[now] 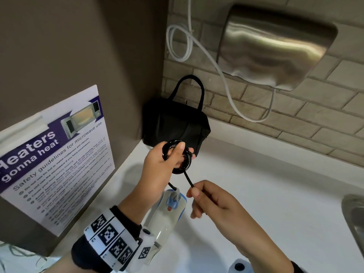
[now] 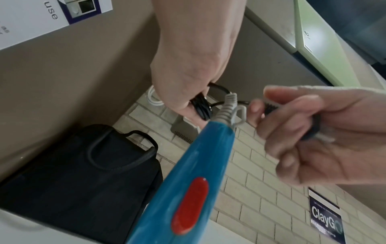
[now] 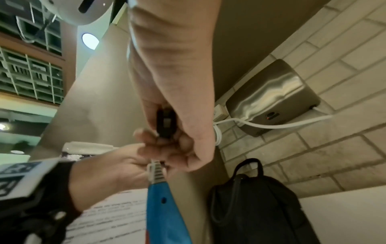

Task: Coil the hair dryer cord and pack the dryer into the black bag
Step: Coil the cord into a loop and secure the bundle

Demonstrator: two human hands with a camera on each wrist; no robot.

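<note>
My left hand (image 1: 177,154) grips a small coil of black cord (image 1: 178,157) above the white counter, thumb over the loops. A short straight run of cord leads from the coil to my right hand (image 1: 194,191), which pinches it near the plug (image 3: 166,123) held in the curled fingers. The blue and white hair dryer (image 1: 167,211) sits below both hands, handle end up, with its grey strain relief (image 2: 227,107) near the coil and a red switch (image 2: 190,206) on the handle. The black bag (image 1: 177,125) stands in the corner behind the hands, handles up; I cannot tell whether it is open.
A steel hand dryer (image 1: 275,46) hangs on the brick wall with a looped white cable (image 1: 178,44). A microwave safety poster (image 1: 55,154) covers the left panel. A metal sink (image 1: 354,219) is at the right edge of the white counter (image 1: 266,184).
</note>
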